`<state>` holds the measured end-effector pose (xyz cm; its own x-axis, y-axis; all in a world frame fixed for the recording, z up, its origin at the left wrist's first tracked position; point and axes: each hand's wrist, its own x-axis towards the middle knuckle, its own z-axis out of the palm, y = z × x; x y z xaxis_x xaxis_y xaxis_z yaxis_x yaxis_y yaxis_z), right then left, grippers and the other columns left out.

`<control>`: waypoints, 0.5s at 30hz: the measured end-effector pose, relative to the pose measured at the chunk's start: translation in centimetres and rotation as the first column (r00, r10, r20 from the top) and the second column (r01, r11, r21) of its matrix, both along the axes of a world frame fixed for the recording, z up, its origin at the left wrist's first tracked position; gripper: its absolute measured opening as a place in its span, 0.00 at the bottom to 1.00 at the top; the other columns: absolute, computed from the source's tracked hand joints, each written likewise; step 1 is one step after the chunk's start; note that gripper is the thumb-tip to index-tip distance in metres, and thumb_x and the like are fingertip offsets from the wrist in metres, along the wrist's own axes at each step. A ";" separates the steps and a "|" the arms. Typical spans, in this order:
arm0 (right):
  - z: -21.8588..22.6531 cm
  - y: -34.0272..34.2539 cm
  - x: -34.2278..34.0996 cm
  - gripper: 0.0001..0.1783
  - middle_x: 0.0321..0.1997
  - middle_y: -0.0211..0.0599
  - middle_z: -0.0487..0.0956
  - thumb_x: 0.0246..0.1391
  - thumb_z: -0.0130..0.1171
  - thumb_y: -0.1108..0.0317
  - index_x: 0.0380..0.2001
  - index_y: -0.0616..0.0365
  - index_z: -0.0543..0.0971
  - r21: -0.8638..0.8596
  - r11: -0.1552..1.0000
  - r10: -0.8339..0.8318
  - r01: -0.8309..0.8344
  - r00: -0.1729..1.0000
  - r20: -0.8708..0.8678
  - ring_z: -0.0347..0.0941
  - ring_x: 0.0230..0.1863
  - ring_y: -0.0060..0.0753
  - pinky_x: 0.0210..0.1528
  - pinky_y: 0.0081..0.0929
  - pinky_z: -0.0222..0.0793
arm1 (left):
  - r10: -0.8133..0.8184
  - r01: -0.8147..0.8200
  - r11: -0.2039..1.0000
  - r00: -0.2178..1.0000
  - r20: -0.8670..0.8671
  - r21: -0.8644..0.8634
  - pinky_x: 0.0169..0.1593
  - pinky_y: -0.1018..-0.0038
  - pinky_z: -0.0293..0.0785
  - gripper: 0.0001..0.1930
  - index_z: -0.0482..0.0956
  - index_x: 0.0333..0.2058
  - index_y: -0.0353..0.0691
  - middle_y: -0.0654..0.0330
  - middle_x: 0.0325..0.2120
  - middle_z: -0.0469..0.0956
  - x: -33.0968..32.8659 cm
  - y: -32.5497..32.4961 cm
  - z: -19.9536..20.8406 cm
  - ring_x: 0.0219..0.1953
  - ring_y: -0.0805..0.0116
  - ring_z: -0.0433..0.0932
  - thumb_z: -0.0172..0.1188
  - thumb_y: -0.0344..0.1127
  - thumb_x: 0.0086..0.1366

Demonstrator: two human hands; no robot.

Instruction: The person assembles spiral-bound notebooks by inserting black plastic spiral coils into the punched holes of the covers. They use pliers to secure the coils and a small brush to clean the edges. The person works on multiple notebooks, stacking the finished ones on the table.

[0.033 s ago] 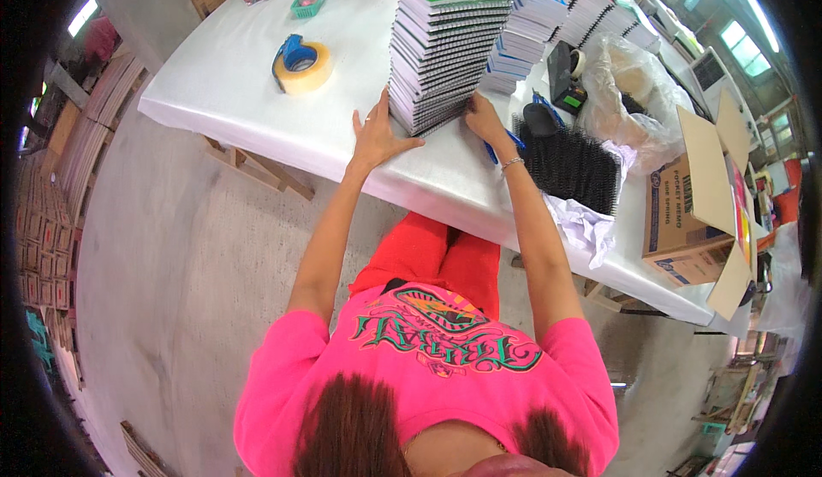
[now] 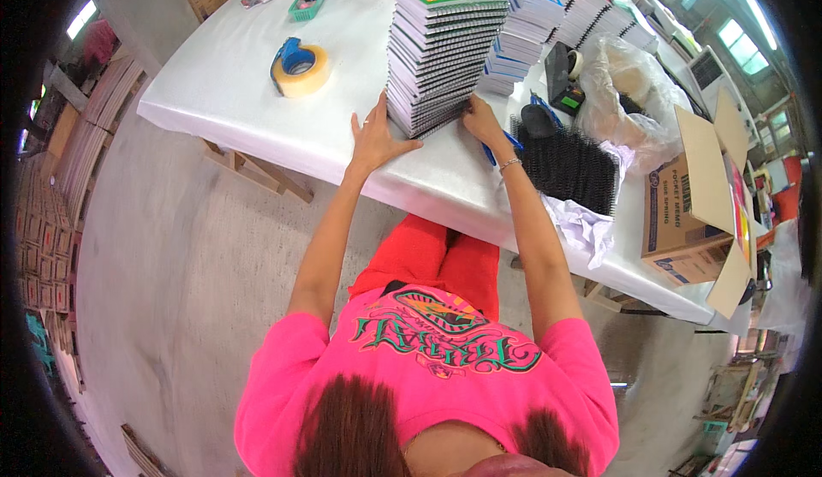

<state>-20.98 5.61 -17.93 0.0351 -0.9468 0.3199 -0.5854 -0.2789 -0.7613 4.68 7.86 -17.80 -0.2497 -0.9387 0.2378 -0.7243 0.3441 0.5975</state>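
Note:
A tall stack of spiral notebooks (image 2: 441, 66) with a green cover on top stands near the front edge of the white table. Flat beside its lower left corner lies my left hand (image 2: 375, 141), fingers spread and the thumb pointing along the stack's base. At the lower right corner, my right hand (image 2: 482, 123) is closed, its curled fingers against the bottom notebooks; whatever they hold is hidden. Something blue and pen-like (image 2: 489, 154) shows on both sides of the right wrist. I cannot tell whether it is held or lying on the table.
A tape roll in a blue dispenser (image 2: 300, 68) and a green basket (image 2: 309, 0) sit on the white table (image 2: 205, 92). Right of my hands are black spiral coils (image 2: 569, 169), crumpled paper (image 2: 584, 224), a plastic bag (image 2: 629, 79) and an open carton (image 2: 685, 216). More notebooks (image 2: 518, 44) stand behind.

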 end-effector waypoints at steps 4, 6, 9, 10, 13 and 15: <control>1.2 0.7 1.4 0.25 0.49 0.60 0.79 0.46 0.44 0.79 0.51 0.71 0.72 0.088 0.993 -0.076 0.082 0.994 -0.075 0.75 0.53 0.52 0.59 0.35 0.65 | 0.059 -0.059 0.996 0.998 -0.003 -0.068 0.68 0.40 0.37 0.67 0.46 0.68 0.32 0.42 0.61 0.65 0.3 0.6 -0.5 0.64 0.51 0.65 0.75 0.61 0.37; 1.1 0.7 0.9 0.25 0.48 0.62 0.79 0.45 0.45 0.78 0.49 0.71 0.73 0.075 0.992 -0.095 0.099 0.994 -0.050 0.75 0.53 0.55 0.59 0.36 0.65 | 0.062 -0.063 0.995 0.998 -0.009 -0.079 0.68 0.42 0.38 0.65 0.47 0.68 0.32 0.42 0.60 0.66 -0.4 0.7 -0.4 0.63 0.50 0.66 0.74 0.60 0.38; 1.6 0.8 1.4 0.24 0.46 0.64 0.79 0.43 0.46 0.77 0.47 0.72 0.75 0.065 0.993 -0.098 0.100 0.995 -0.033 0.75 0.52 0.59 0.57 0.38 0.66 | 0.075 -0.076 0.994 0.997 -0.017 -0.075 0.69 0.44 0.40 0.63 0.48 0.67 0.32 0.43 0.61 0.65 -0.3 1.1 -0.4 0.62 0.48 0.67 0.74 0.59 0.40; 1.8 0.9 1.4 0.24 0.46 0.64 0.79 0.43 0.47 0.76 0.47 0.72 0.75 0.064 0.993 -0.101 0.102 0.995 -0.024 0.75 0.52 0.59 0.57 0.38 0.67 | 0.072 -0.073 0.995 0.997 -0.024 -0.074 0.69 0.44 0.40 0.62 0.48 0.67 0.32 0.43 0.61 0.65 -0.4 1.1 -0.4 0.62 0.48 0.67 0.74 0.58 0.40; 2.1 0.8 2.2 0.25 0.45 0.65 0.79 0.41 0.50 0.73 0.46 0.71 0.75 0.095 0.970 -0.214 0.224 0.972 -0.101 0.75 0.50 0.61 0.55 0.39 0.68 | 0.061 -0.064 0.994 0.997 -0.036 -0.086 0.69 0.43 0.40 0.62 0.48 0.67 0.32 0.43 0.60 0.67 -0.4 1.2 -0.3 0.62 0.50 0.68 0.74 0.57 0.40; 2.2 0.7 2.5 0.26 0.44 0.66 0.79 0.40 0.51 0.72 0.46 0.71 0.76 0.099 0.964 -0.235 0.246 0.966 -0.107 0.75 0.50 0.62 0.55 0.41 0.69 | 0.043 -0.046 0.995 0.999 -0.032 -0.088 0.69 0.42 0.40 0.62 0.48 0.68 0.33 0.44 0.60 0.67 -0.2 0.8 -0.3 0.61 0.51 0.68 0.74 0.56 0.40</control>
<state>-18.51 6.32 -15.71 -0.1735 -0.9602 0.2190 -0.6946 -0.0384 -0.7184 4.47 8.63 -18.07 -0.1992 -0.9235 0.3279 -0.7221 0.3645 0.5879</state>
